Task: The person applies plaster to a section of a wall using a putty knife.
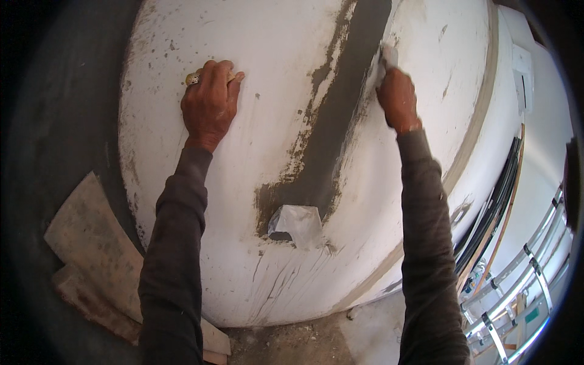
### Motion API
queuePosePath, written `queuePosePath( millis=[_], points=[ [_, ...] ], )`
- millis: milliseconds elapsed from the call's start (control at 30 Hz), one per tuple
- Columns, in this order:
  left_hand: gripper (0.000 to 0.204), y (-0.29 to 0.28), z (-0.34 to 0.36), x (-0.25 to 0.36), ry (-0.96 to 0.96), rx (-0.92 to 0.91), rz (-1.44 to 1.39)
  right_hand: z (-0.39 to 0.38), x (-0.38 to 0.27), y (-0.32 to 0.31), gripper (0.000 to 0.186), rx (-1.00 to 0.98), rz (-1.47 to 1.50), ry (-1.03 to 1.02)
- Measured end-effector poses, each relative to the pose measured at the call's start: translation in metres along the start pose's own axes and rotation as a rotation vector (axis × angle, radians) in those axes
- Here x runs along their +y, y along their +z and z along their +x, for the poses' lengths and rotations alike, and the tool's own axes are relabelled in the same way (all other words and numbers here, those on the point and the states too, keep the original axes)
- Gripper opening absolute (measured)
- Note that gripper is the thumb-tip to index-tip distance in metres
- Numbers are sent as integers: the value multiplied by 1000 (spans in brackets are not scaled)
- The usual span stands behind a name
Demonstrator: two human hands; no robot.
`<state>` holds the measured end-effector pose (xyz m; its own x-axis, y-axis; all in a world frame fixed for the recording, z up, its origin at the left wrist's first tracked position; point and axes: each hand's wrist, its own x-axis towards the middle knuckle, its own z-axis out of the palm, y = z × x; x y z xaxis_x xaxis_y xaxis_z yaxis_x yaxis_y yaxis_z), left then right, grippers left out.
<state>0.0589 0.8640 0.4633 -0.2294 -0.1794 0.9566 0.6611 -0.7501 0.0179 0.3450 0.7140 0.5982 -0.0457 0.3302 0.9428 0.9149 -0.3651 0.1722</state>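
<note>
A white wall [243, 146] carries a long grey strip of wet-looking filler [328, 121] with ragged edges, widening at its lower end where crumpled clear plastic [295, 225] covers part of it. Left of the strip, my left hand [210, 103] is at the wall, a ring on it, fingers curled round a small tan object, mostly hidden. My right hand [396, 100] grips a scraper-like tool [388, 58], its light end against the right edge of the strip near the top.
Loose stained boards [91, 237] lie at the lower left. Dusty floor [292, 344] shows along the bottom. An aluminium ladder [529, 280] is at the lower right, near long dark pipes or strips [496, 201] and wooden lengths leaning by the side wall.
</note>
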Motion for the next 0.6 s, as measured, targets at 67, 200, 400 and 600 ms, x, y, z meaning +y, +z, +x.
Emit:
queuePosePath(
  millis=[67, 200, 400, 600],
  points=[
    [17, 4, -2, 3, -22, -22, -35, 23, 4, -11, 21, 8, 61, 24],
    [18, 3, 0, 0, -21, -31, -42, 16, 6, -7, 16, 6, -28, -11],
    [20, -1, -1, -2, -24, -37, 4, 41, 8, -11, 21, 37, -31, -91],
    [20, 3, -1, 2, -12, -4, -45, 52, 20, -10, 16, 136, -29, -127]
  ],
)
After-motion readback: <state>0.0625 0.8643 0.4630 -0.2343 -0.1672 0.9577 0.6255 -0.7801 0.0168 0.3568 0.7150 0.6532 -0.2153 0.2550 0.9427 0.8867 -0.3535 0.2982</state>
